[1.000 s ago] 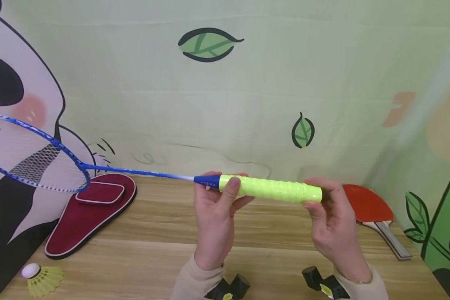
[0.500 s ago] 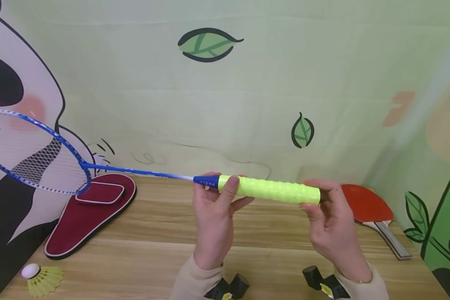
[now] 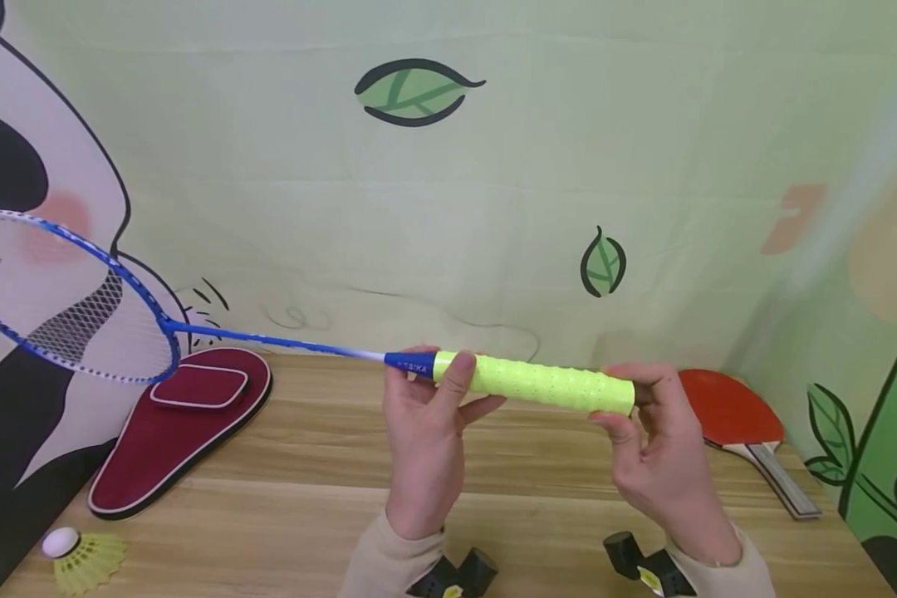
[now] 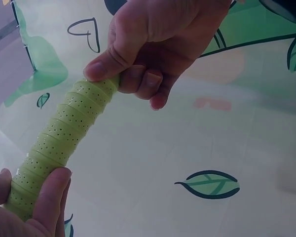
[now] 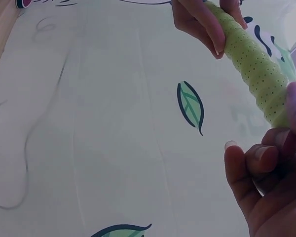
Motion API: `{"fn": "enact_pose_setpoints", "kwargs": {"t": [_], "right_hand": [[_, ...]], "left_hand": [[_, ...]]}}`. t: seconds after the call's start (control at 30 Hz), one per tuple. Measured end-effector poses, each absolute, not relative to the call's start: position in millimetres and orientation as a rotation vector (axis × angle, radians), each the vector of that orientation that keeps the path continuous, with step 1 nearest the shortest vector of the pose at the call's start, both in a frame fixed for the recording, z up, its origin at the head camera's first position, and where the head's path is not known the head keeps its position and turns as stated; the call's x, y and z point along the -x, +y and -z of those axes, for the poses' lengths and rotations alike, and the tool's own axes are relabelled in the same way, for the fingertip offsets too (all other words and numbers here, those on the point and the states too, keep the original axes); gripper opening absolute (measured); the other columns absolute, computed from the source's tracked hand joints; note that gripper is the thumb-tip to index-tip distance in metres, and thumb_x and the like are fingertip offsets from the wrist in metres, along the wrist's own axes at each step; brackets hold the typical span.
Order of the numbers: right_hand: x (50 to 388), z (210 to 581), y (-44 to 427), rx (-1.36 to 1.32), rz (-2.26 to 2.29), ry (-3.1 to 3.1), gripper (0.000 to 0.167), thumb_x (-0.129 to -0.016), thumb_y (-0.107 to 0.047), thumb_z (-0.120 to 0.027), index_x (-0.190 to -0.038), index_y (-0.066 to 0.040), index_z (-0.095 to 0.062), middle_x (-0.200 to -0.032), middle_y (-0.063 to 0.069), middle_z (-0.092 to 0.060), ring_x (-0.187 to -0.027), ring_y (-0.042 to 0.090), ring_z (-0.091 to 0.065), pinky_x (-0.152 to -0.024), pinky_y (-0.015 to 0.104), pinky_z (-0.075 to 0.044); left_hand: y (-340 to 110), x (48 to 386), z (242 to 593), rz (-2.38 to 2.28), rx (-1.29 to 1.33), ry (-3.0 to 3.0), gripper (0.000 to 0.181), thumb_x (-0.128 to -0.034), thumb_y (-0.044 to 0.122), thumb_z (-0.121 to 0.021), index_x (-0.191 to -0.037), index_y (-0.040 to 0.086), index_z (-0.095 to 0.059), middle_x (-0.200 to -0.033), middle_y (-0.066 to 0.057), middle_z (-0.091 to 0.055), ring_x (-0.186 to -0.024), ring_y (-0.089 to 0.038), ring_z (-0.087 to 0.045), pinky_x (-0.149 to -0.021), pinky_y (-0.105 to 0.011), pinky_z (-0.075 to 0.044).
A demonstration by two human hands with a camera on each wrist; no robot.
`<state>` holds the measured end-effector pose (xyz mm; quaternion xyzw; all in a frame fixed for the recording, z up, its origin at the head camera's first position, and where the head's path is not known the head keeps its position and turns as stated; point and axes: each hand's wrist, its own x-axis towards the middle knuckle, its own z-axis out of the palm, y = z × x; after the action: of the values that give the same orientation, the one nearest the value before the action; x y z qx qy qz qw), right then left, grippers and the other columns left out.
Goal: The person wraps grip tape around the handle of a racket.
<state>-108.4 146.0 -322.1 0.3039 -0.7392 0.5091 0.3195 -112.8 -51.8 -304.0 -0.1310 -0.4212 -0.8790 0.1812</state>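
A badminton racket (image 3: 284,342) with a blue frame and shaft is held up above the table, its head to the left and partly out of the head view. Yellow-green perforated grip tape (image 3: 546,383) wraps its handle in ridges. My left hand (image 3: 428,440) grips the handle where the tape meets the blue cone, thumb on top. At the butt end, my right hand (image 3: 661,453) pinches the handle between thumb and fingers. Both wrist views show the ridged handle (image 4: 64,128) between the two hands; the right wrist view shows the right fingers (image 5: 261,158) curled at its end.
On the wooden table (image 3: 299,531) lie a dark red paddle case (image 3: 172,448) at the left and a yellow shuttlecock (image 3: 85,556) at the front left. A red table tennis paddle (image 3: 732,411) rests at the right. A printed cloth backdrop (image 3: 493,208) stands behind.
The racket's head has risen slightly and its strings face the camera more, as the handle turned a little. The butt end and my right hand have shifted slightly left and down.
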Motion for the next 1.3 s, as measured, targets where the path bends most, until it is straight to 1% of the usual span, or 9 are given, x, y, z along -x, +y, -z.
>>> {"fn": "enact_pose_setpoints", "kwargs": {"t": [0.13,0.33,0.43,0.6,0.73,0.83,1.0,1.13,1.3], "right_hand": [[105.3,321.4,146.1,-0.750,-1.315,-2.021,0.048,-0.077,0.021,-0.068,-0.118,0.012,-0.045,-0.108,0.008,-0.058,-0.080,0.012,-0.054,-0.068,0.015,-0.050],[108.2,319.9,149.8,-0.712,-1.154,-2.163,0.048,-0.080,0.010,-0.072,-0.122,0.003,-0.049,-0.109,0.005,-0.061,-0.087,0.013,-0.057,-0.078,0.015,-0.048],[107.9,319.4,153.6,-0.633,-1.058,-2.331,0.045,-0.083,-0.003,-0.076,-0.119,-0.002,-0.050,-0.111,0.004,-0.062,-0.096,0.018,-0.056,-0.084,0.027,-0.046],[109.8,319.2,152.1,-0.603,-0.852,-2.496,0.051,-0.081,-0.022,-0.081,-0.123,-0.008,-0.055,-0.116,0.007,-0.060,-0.107,0.027,-0.050,-0.090,0.051,-0.039],[118.0,317.7,144.1,-0.774,-0.743,-2.483,0.053,-0.083,-0.026,-0.078,-0.131,-0.015,-0.057,-0.118,-0.004,-0.064,-0.104,0.018,-0.059,-0.091,0.042,-0.048],[124.1,317.7,144.3,-0.795,-0.699,-2.484,0.050,-0.085,-0.025,-0.076,-0.132,-0.019,-0.059,-0.116,-0.006,-0.067,-0.096,0.015,-0.065,-0.073,0.035,-0.056],[133.0,322.7,174.1,-0.663,-0.707,-2.575,0.040,-0.085,-0.025,-0.076,-0.122,-0.019,-0.064,-0.104,-0.005,-0.069,-0.078,0.013,-0.057,-0.060,0.030,-0.048],[139.9,337.5,213.2,-0.613,-0.764,-2.652,0.039,-0.084,-0.023,-0.077,-0.121,-0.020,-0.065,-0.103,-0.007,-0.067,-0.080,0.012,-0.054,-0.066,0.029,-0.048],[140.2,366.3,249.1,-0.547,-0.782,-2.730,0.040,-0.081,-0.023,-0.080,-0.118,-0.017,-0.067,-0.109,-0.001,-0.068,-0.089,0.013,-0.057,-0.069,0.027,-0.050]], "left_hand": [[-52.0,112.9,304.2,2.484,0.355,-1.197,0.026,-0.0931,0.003,-0.064,-0.104,0.006,-0.041,-0.092,-0.009,-0.062,-0.081,-0.019,-0.066,-0.069,-0.046,-0.059],[-54.2,120.1,308.8,2.531,0.375,-1.228,0.026,-0.0937,-0.001,-0.061,-0.106,0.007,-0.039,-0.097,-0.013,-0.064,-0.091,-0.025,-0.068,-0.078,-0.049,-0.057],[-54.3,124.7,318.0,2.597,0.379,-1.275,0.027,-0.0935,-0.004,-0.059,-0.106,0.007,-0.039,-0.101,-0.016,-0.066,-0.099,-0.031,-0.068,-0.084,-0.048,-0.055],[-46.5,130.6,335.6,2.752,0.454,-1.314,0.029,-0.0933,-0.008,-0.057,-0.109,0.009,-0.039,-0.115,-0.022,-0.065,-0.113,-0.041,-0.060,-0.094,-0.047,-0.051],[-37.7,134.0,343.9,2.858,0.504,-1.282,0.032,-0.0930,-0.010,-0.055,-0.113,0.010,-0.041,-0.125,-0.022,-0.060,-0.119,-0.038,-0.056,-0.098,-0.048,-0.048],[-32.0,136.3,347.9,2.892,0.484,-1.292,0.035,-0.0924,-0.010,-0.056,-0.117,0.009,-0.040,-0.127,-0.023,-0.058,-0.118,-0.033,-0.058,-0.100,-0.047,-0.047],[-22.6,138.6,350.2,2.842,0.467,-1.677,0.040,-0.0937,0.004,-0.063,-0.129,0.002,-0.043,-0.123,-0.021,-0.059,-0.112,-0.026,-0.060,-0.099,-0.041,-0.049],[-24.1,130.9,353.3,2.673,0.537,-2.153,0.041,-0.0941,0.017,-0.065,-0.128,0.001,-0.050,-0.119,-0.012,-0.063,-0.109,-0.021,-0.061,-0.095,-0.036,-0.051],[-47.7,118.0,356.4,2.416,0.648,-2.379,0.034,-0.0939,0.016,-0.064,-0.123,0.003,-0.054,-0.117,-0.006,-0.064,-0.107,-0.016,-0.061,-0.092,-0.030,-0.049]]}}
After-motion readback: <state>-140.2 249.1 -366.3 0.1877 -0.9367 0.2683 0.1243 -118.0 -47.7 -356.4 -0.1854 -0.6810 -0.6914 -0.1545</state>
